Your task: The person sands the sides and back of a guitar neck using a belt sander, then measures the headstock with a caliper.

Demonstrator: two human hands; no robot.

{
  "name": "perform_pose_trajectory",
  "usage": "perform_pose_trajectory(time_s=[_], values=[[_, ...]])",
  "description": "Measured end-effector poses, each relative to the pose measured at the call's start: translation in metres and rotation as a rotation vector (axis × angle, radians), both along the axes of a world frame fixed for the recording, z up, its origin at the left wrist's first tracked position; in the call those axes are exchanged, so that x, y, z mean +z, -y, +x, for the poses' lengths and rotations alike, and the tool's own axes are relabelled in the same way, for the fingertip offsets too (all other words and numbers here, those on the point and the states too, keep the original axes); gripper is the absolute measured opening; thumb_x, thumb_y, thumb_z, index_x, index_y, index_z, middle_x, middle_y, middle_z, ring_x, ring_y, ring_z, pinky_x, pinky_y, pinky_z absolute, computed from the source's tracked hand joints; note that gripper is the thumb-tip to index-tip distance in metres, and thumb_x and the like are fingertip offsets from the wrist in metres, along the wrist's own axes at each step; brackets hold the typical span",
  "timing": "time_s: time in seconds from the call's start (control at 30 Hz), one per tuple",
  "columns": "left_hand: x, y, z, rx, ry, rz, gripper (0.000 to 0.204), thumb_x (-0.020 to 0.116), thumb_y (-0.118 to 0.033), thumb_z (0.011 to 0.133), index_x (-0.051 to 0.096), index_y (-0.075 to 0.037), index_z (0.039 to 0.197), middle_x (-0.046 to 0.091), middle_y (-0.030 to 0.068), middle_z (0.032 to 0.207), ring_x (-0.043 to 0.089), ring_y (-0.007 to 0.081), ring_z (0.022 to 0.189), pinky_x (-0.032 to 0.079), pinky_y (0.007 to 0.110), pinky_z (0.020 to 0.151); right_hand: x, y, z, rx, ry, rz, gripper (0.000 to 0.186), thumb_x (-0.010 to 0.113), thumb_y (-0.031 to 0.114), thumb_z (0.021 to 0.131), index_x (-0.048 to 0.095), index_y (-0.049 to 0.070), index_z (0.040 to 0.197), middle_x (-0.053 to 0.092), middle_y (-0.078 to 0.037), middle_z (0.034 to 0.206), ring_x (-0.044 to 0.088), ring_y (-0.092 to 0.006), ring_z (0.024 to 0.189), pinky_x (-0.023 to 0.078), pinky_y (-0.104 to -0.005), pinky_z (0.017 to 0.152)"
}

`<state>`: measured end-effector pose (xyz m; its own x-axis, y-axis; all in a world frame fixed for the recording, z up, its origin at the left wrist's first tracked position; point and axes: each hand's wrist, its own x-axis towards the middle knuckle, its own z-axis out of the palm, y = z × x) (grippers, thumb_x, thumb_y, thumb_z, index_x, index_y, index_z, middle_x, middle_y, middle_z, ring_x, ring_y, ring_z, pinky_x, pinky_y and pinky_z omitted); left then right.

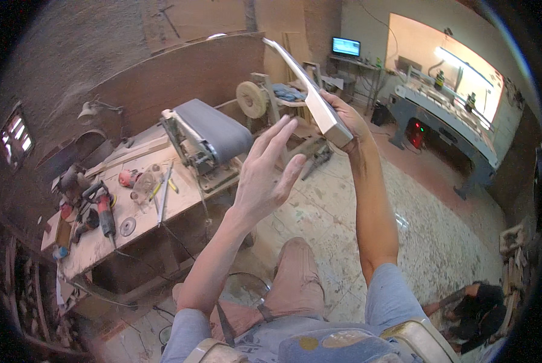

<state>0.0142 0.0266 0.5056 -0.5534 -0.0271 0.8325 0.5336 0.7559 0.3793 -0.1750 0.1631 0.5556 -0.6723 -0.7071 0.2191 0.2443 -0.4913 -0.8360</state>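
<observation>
Up in front of the body, the right hand point(351, 120) grips the thick lower end of a long pale workpiece point(324, 116), its thinner end pointing up and away to the left. I judge the grip sits at the block end because that is the heavy part, leaving the slender length free to look along. From my remote seat I see the left hand point(263, 169) wide, fingers stretched and thumb apart, just beside the workpiece and holding nothing; it seems placed to steady or feel the surface.

Beyond the left hand, a belt sander point(217, 130) stands at the end of the workbench point(92, 255), probably so long pieces can overhang it. Farther along the bench I make out a red-and-black power tool point(105, 219), a flat disc point(127, 227) and yellow-handled pliers point(173, 184), likely kept within reach. Past the sander is a round pale wheel point(252, 100). Across the room, a large gantry machine point(443, 118) stands by the bright window, perhaps for light.
</observation>
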Motion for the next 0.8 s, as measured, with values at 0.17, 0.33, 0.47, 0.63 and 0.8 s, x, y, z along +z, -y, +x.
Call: perform_pose_trajectory(time_s=[0.17,0.33,0.47,0.63,0.8], values=[[-0.005,-0.032,-0.028,-0.030,-0.026,-0.066,0.067,0.058,-0.035,0.099,0.035,-0.001,0.152,0.035,0.0224,0.156,0.033,0.0393,0.145,0.029,0.047,0.118,-0.030,-0.033,0.011,0.026,-0.060,-0.089,0.043,0.055,0.034,0.103,0.058,-0.004,0.123,0.069,-0.012,0.090,0.070,-0.0171,0.064,0.063,-0.0301,0.056],[-0.015,-0.043,-0.037,0.016,-0.093,-0.272,0.067,0.053,-0.050,0.099,0.044,-0.009,0.151,0.029,0.0223,0.160,0.028,0.0421,0.147,0.027,0.050,0.119,-0.050,-0.043,0.014,0.047,-0.022,-0.146,0.041,0.059,0.032,0.102,0.058,-0.004,0.123,0.070,-0.013,0.101,0.072,-0.0152,0.078,0.063,-0.0275,0.065],[-0.022,-0.038,-0.041,0.045,-0.114,-0.328,0.065,0.055,-0.053,0.096,0.046,-0.021,0.151,0.026,0.0224,0.160,0.027,0.0423,0.147,0.027,0.054,0.118,-0.061,-0.041,0.017,0.075,-0.099,-0.157,0.042,0.057,0.031,0.103,0.055,-0.002,0.130,0.069,-0.011,0.108,0.071,-0.0132,0.086,0.062,-0.0270,0.071],[-0.025,-0.025,-0.035,0.187,-0.135,-0.377,0.065,0.051,-0.055,0.098,0.050,-0.013,0.148,0.029,0.0217,0.160,0.028,0.0427,0.147,0.027,0.054,0.118,-0.058,-0.030,0.026,0.054,-0.222,-0.105,0.043,0.057,0.032,0.103,0.055,-0.001,0.131,0.068,-0.007,0.109,0.069,-0.0096,0.090,0.058,-0.0252,0.076],[-0.025,-0.010,-0.026,0.233,-0.206,-0.280,0.055,0.063,-0.041,0.093,0.060,-0.004,0.133,0.041,0.0233,0.151,0.038,0.0416,0.140,0.034,0.053,0.113,-0.048,-0.011,0.035,0.015,-0.288,-0.038,0.043,0.058,0.033,0.103,0.055,0.000,0.129,0.067,-0.003,0.105,0.066,-0.0056,0.085,0.054,-0.0212,0.074]])
